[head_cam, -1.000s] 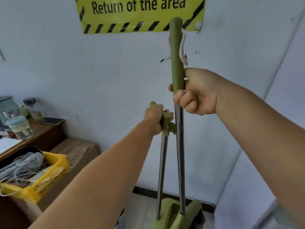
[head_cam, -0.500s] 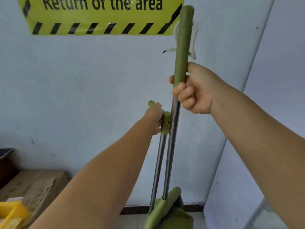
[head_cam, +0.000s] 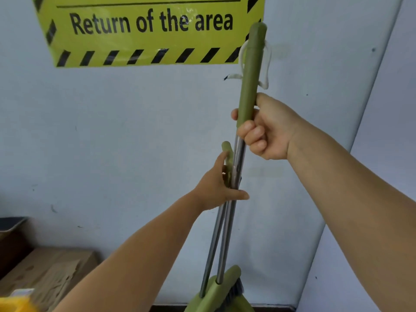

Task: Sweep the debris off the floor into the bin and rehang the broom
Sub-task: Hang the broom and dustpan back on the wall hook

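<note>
Even, soft daylight, no hard shadows; faint glare on the yellow sign [head_cam: 148, 30]. Wide-angle bending at edges; lower-left corner blurred, centre fairly sharp.

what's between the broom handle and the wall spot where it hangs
Nothing visible. The right hand grips the broom handle against the wall, its white cord loop up by the sign; no hook shows.

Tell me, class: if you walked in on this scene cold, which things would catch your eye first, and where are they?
First the yellow sign reading "Return of the area", high on the pale wall. Just right of it the right hand grips the green broom handle, which has a white cord loop near its top. Lower, at centre, the left hand holds the shorter dustpan handle against the broom's steel pole.
</note>
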Demonstrator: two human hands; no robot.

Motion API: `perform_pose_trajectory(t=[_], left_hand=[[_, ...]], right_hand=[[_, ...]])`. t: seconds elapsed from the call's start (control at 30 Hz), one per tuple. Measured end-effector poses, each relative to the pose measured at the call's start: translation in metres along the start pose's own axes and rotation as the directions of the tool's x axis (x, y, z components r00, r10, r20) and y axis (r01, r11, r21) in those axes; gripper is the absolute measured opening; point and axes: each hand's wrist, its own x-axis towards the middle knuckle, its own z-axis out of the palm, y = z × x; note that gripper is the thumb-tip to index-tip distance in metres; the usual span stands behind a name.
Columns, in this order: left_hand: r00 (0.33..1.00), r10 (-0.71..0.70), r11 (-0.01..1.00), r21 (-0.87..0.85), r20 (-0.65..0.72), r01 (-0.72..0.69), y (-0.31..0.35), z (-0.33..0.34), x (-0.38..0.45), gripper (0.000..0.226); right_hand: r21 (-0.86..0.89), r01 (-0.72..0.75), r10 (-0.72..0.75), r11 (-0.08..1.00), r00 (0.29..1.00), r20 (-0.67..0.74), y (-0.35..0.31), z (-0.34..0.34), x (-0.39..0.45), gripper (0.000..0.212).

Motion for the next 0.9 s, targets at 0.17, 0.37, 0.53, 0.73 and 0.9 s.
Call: perform_pose_trajectory(t=[0.17, 0.37, 0.53, 0.73, 0.9], left_hand=[[0.990, 0.023, 0.997, 0.083, -0.140, -0.012, -0.006, 0.002, 0.019, 0.104], [0.988, 0.015, 0.997, 0.080, -0.156, -0.003, -0.008, 0.006, 0.031, 0.084], [0.988, -0.025, 0.999, 0.025, -0.149, 0.029, -0.016, 0.007, 0.037, 0.091], [0.997, -0.066, 0.991, 0.115, -0.043, 0.071, -0.010, 0.005, 0.041, 0.103], [0.997, -0.065, 0.967, 0.244, -0.041, 0.073, 0.023, -0.021, 0.043, 0.093]], right_hand=[[-0.065, 0.036, -0.034, 0.997, 0.999, 0.032, -0.002, -0.012, 0.018, 0.056], [-0.179, 0.092, -0.084, 0.980, 0.995, 0.051, -0.003, -0.026, 0.036, 0.089], [-0.483, 0.173, -0.228, 0.858, 0.972, -0.058, -0.002, -0.031, 0.043, 0.070], [-0.587, 0.285, -0.433, 0.758, 0.892, -0.126, 0.012, -0.034, 0.062, 0.038], [-0.535, 0.297, -0.448, 0.790, 0.877, -0.174, 0.016, -0.037, 0.070, 0.038]])
